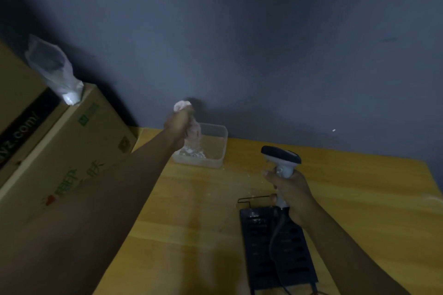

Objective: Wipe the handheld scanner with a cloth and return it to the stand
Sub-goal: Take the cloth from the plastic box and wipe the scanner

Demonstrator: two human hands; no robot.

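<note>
My right hand (291, 195) grips the white handle of the handheld scanner (281, 159), whose dark head points left, upright above the table. Its grey cable hangs down over the black perforated stand (275, 251), which lies flat on the table below the hand. My left hand (177, 127) is closed around a pale pink cloth (193, 129), lifted above a clear plastic container (213, 148) of water. Part of the cloth sticks out above the fist, the rest hangs toward the water. The picture is dim and slightly blurred.
A yellow wooden table (196, 211) fills the lower view, with water drops near the container. Stacked cardboard boxes (62, 151) stand at the left, a clear plastic bag (54, 69) on top. A dark blue-grey wall (263, 43) is behind.
</note>
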